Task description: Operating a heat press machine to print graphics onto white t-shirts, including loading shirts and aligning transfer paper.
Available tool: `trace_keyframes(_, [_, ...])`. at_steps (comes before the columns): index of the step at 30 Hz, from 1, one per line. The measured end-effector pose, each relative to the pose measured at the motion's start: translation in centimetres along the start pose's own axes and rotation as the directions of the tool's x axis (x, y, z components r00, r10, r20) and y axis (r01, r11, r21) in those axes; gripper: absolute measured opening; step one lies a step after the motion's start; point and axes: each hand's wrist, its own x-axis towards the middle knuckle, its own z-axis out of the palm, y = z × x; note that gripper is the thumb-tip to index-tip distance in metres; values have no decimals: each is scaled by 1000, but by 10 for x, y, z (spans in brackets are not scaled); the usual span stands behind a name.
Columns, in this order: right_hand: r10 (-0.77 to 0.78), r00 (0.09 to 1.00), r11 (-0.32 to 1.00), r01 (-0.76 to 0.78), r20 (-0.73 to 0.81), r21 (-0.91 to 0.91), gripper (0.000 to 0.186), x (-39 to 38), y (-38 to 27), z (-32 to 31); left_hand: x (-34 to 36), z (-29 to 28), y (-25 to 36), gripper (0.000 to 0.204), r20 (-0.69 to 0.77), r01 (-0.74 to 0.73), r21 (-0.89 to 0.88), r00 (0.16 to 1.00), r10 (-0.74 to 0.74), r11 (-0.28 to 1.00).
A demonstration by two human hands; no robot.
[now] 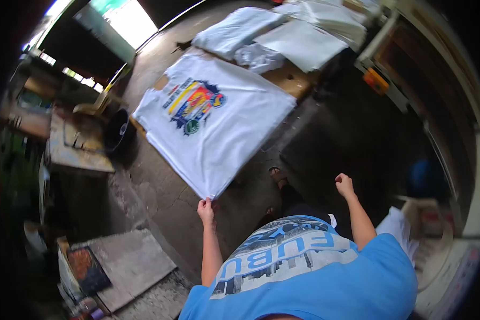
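A white T-shirt point(234, 112) with a colourful printed design is spread over a low table ahead of me, part of it hanging past the table's near side. My left hand point(206, 211) pinches its near corner between the fingers and draws the cloth toward me. Off to the right, my right hand point(344, 185) is held in the air with its fingers curled in. It is apart from the shirt, and nothing shows in it.
Folded white cloth point(237, 32) and white sheets point(304, 45) lie on the brown tabletop point(289, 79) at the back. A black basin point(118, 132) stands left. A machine frame with an orange switch box point(376, 81) is at right. A grey board point(136, 261) lies near left.
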Motion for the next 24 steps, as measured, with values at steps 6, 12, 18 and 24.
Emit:
trace_keyframes(6, [42, 999, 999, -42, -25, 6, 14, -150, 87, -9, -14, -16, -5, 21, 37, 126, 97, 991, -130, 987])
trace_keyframes(12, [340, 933, 937, -326, -117, 128, 16, -229, 145, -23, -37, 2, -17, 18, 264, 180, 273, 931, -254, 945])
trace_keyframes(18, [453, 855, 872, -367, -253, 324, 15, -307, 220, -32, -90, 73, -49, 24, 473, 213, 445, 769, -431, 870])
trace_keyframes(24, [665, 527, 747, -464, -528, 476, 15, -380, 375, -74, -210, 194, -77, 26, 651, -177, 608, 669, -359, 774])
